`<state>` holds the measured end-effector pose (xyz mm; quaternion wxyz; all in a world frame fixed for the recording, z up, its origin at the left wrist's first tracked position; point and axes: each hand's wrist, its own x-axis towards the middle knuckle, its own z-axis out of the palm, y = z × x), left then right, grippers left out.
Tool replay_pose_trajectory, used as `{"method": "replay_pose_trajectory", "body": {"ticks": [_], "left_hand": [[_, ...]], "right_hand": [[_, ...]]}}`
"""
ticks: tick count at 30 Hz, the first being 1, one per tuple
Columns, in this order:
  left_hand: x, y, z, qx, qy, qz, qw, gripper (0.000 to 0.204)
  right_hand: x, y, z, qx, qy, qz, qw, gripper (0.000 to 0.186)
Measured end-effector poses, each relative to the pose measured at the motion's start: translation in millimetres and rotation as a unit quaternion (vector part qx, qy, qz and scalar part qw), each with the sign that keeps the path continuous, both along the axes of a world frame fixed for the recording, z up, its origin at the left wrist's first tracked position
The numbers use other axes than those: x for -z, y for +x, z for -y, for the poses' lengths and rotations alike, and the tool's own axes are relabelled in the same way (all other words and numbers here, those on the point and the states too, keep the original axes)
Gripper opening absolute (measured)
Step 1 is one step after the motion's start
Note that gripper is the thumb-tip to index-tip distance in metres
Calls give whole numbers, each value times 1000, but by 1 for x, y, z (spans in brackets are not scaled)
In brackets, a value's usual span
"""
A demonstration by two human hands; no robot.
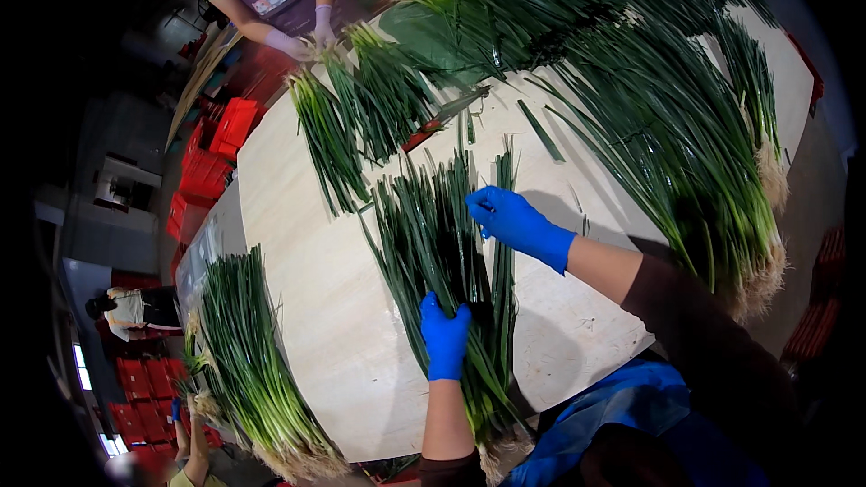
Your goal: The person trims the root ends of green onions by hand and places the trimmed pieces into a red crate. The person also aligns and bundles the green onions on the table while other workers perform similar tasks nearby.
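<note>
Both my hands wear blue gloves. My left hand (445,335) grips a bunch of green onions (442,243) lying on the pale table in front of me, leaf tips pointing away and roots toward me. My right hand (521,227) is above the leaf ends, just right of the bunch, its fingers curled into a pinch. Whatever they hold, if anything, is too small to make out. A few leaves (502,280) lie slightly apart along the bunch's right side.
The pale tabletop (311,325) carries green onion piles at left (248,361) and right (667,144). A red-handled cutting tool (424,135) lies beyond my bunch. Across the table, a person's gloved hands (311,41) handle green onions. Red crates (203,171) stand at left.
</note>
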<state>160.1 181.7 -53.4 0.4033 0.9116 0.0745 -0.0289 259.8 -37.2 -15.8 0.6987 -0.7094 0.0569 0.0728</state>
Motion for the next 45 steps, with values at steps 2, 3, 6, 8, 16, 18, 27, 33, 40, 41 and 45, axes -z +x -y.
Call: {"method": "replay_pose_trajectory", "body": {"ticks": [2, 3, 6, 8, 16, 18, 27, 33, 40, 41, 45], "left_hand": [[0, -2, 1, -2, 17, 11, 1000, 65], [-1, -2, 3, -3, 25, 16, 1000, 64], [-9, -3, 12, -3, 71, 31, 997, 61], [-15, -3, 18, -9, 50, 9, 999, 62], [-22, 9, 39, -15, 160, -19, 987, 66], [-24, 11, 38, -33, 158, -16, 987, 64], [-19, 10, 29, -38, 110, 22, 993, 78], [-38, -3, 65, 44, 275, -17, 960, 113], [-26, 5, 53, 47, 288, -53, 955, 116], [-27, 6, 54, 47, 289, -56, 955, 116], [-28, 5, 56, 51, 287, -50, 955, 117]], "right_hand": [[-5, 11, -4, 40, -22, 10, 999, 25], [0, 15, -4, 64, -17, 15, 998, 25], [23, 3, 6, 108, -24, 14, 994, 27], [37, -19, 11, 122, -165, 38, 978, 28], [54, -76, 18, -110, -427, 176, 880, 38], [54, -76, 24, -107, -408, 178, 889, 35], [62, -65, 18, -14, -110, -15, 994, 42], [59, -51, -30, 6, -71, -36, 997, 47], [56, -39, -13, -10, -147, -11, 989, 30], [53, -33, -5, 9, -193, 8, 981, 27], [57, 6, 27, 66, -258, 57, 962, 22]]}}
